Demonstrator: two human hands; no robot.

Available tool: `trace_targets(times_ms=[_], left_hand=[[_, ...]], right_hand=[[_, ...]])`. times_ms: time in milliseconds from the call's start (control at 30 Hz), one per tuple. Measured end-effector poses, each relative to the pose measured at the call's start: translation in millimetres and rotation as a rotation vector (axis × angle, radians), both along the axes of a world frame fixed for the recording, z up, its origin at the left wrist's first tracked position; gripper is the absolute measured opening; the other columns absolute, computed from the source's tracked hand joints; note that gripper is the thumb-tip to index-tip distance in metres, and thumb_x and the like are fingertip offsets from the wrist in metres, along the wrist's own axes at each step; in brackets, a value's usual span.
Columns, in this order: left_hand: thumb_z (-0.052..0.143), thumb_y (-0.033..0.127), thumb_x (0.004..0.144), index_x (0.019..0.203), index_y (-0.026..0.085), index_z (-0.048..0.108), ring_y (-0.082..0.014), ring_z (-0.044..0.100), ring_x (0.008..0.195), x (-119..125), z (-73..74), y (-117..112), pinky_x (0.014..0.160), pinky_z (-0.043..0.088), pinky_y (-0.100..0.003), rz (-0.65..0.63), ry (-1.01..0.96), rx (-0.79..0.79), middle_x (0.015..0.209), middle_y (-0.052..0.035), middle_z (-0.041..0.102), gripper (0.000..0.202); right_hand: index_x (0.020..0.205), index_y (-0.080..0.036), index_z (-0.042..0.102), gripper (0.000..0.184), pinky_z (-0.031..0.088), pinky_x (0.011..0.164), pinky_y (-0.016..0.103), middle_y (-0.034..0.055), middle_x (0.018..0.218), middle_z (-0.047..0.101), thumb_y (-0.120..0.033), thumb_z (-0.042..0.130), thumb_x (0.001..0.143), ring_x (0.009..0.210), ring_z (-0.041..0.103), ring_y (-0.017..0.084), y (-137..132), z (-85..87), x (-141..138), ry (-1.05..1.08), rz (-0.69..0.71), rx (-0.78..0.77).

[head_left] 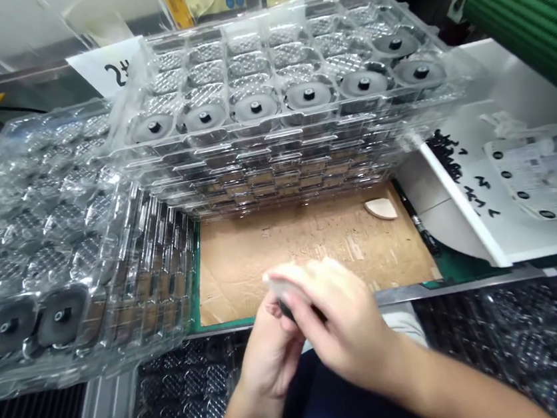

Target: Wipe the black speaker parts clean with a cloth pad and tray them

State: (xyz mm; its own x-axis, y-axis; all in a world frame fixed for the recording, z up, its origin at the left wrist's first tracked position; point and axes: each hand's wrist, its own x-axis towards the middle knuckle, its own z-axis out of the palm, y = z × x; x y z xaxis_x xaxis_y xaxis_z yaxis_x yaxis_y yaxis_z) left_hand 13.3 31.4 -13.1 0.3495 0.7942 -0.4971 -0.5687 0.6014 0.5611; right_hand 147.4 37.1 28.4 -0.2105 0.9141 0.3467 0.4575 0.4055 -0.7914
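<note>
Head view. The left hand (269,351) and right hand (342,329) meet low in the middle, over the near edge of the mat (313,245). Between them sits a small dark part (287,310) with a pale piece on top. It is clear of the mat and held up in the air. The left fingers curl up around the part from below. The right fingers are clenched over its top and hide most of it. Motion blur smears both hands, so the exact grip appears two-handed but is not sharp.

Behind the mat stands a tray stack (303,159) of clear plastic. Its top tray carries grey discs (255,107) with black hubs along the front row. A second stack (63,260) leans at the left, with two dark discs at its near end. A white wedge (382,208) lies on the far right of the mat, well apart from the hands. A white board (483,239) lies to the right.
</note>
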Motion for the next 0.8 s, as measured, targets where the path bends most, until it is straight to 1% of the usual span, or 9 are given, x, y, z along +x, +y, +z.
trace_targets(times_ms=[133, 267, 333, 433, 500, 567, 633, 700, 800], left_hand=[[0.085, 0.039, 0.051, 0.107, 0.025, 0.065, -0.0247, 0.061, 0.103, 2.3, 1.7, -0.7, 0.09, 0.05, -0.031, 0.014, 0.026, -0.021, 0.108, -0.0046, 0.067, 0.06], [0.081, 0.036, 0.06, 0.104, 0.019, 0.066, -0.0257, 0.06, 0.105, 11.2, 7.4, -2.3, 0.092, 0.048, -0.033, -0.052, 0.035, 0.0, 0.103, -0.0074, 0.068, 0.049], [0.084, 0.037, 0.054, 0.102, 0.022, 0.067, -0.0231, 0.061, 0.102, 11.2, 11.5, -2.9, 0.09, 0.048, -0.028, -0.043, 0.004, 0.018, 0.103, -0.0055, 0.068, 0.053], [0.088, 0.038, 0.041, 0.1, 0.027, 0.068, -0.0207, 0.064, 0.096, 8.1, 15.1, -2.5, 0.086, 0.049, -0.026, -0.018, 0.016, -0.012, 0.104, -0.0022, 0.068, 0.063], [0.088, 0.038, 0.04, 0.1, 0.027, 0.068, -0.0216, 0.063, 0.098, 8.8, 15.4, -1.1, 0.09, 0.048, -0.029, -0.012, 0.048, -0.03, 0.104, -0.0021, 0.068, 0.064], [0.088, 0.039, 0.04, 0.101, 0.027, 0.068, -0.0217, 0.062, 0.101, 12.5, 15.7, 0.8, 0.093, 0.046, -0.029, 0.005, 0.053, -0.016, 0.106, -0.0016, 0.068, 0.065], [0.088, 0.037, 0.043, 0.101, 0.029, 0.068, -0.0214, 0.062, 0.1, 16.6, 17.0, 2.0, 0.092, 0.047, -0.028, 0.018, 0.037, 0.001, 0.106, 0.0002, 0.068, 0.062], [0.087, 0.034, 0.047, 0.1, 0.031, 0.068, -0.0216, 0.063, 0.099, 18.5, 18.5, 2.2, 0.089, 0.049, -0.028, 0.017, 0.032, -0.007, 0.106, 0.0016, 0.068, 0.057], [0.086, 0.037, 0.047, 0.101, 0.03, 0.068, -0.0209, 0.062, 0.103, 17.4, 18.5, 1.1, 0.089, 0.048, -0.025, 0.038, 0.075, -0.018, 0.108, 0.0003, 0.068, 0.057]], right_hand=[[0.1, -0.016, 0.062, 0.019, 0.046, 0.068, 0.027, 0.0022, 0.085, 0.068, -0.014, 0.047, 0.09, 0.074, 0.06, 0.015, -7.6, 0.2, 3.7, 0.023, 0.149, -0.158], [0.106, -0.011, 0.059, 0.023, 0.046, 0.074, 0.034, 0.0082, 0.096, 0.068, -0.013, 0.041, 0.092, 0.082, 0.06, 0.019, -6.4, 2.8, 4.5, -0.034, -0.032, 0.013], [0.109, -0.013, 0.057, 0.024, 0.046, 0.071, 0.032, 0.006, 0.093, 0.067, -0.011, 0.042, 0.091, 0.078, 0.059, 0.017, -10.5, 4.8, 10.6, -0.005, 0.024, 0.02], [0.104, -0.02, 0.058, 0.021, 0.044, 0.06, 0.026, -0.0009, 0.079, 0.066, -0.012, 0.046, 0.089, 0.065, 0.057, 0.013, -21.3, 6.6, 28.7, -0.033, 0.133, -0.107], [0.103, -0.021, 0.059, 0.02, 0.043, 0.058, 0.027, -0.0008, 0.076, 0.065, -0.013, 0.045, 0.09, 0.062, 0.057, 0.013, -27.3, 7.2, 38.6, -0.133, 0.053, -0.125], [0.105, -0.02, 0.058, 0.021, 0.043, 0.061, 0.03, 0.003, 0.08, 0.067, -0.013, 0.044, 0.09, 0.065, 0.058, 0.016, -30.4, 8.3, 41.8, -0.237, -0.076, -0.039], [0.108, -0.015, 0.056, 0.024, 0.042, 0.061, 0.033, 0.0067, 0.082, 0.067, -0.01, 0.043, 0.088, 0.065, 0.057, 0.019, -30.3, 9.3, 39.9, -0.275, -0.124, 0.072], [0.108, -0.014, 0.055, 0.024, 0.042, 0.06, 0.033, 0.0061, 0.079, 0.067, -0.009, 0.042, 0.088, 0.064, 0.057, 0.019, -27.1, 8.9, 37.6, -0.218, -0.05, 0.087], [0.103, -0.016, 0.058, 0.019, 0.044, 0.063, 0.029, 0.0031, 0.083, 0.068, -0.012, 0.043, 0.09, 0.069, 0.06, 0.016, -21.2, 6.2, 37.4, -0.108, 0.017, -0.036]])
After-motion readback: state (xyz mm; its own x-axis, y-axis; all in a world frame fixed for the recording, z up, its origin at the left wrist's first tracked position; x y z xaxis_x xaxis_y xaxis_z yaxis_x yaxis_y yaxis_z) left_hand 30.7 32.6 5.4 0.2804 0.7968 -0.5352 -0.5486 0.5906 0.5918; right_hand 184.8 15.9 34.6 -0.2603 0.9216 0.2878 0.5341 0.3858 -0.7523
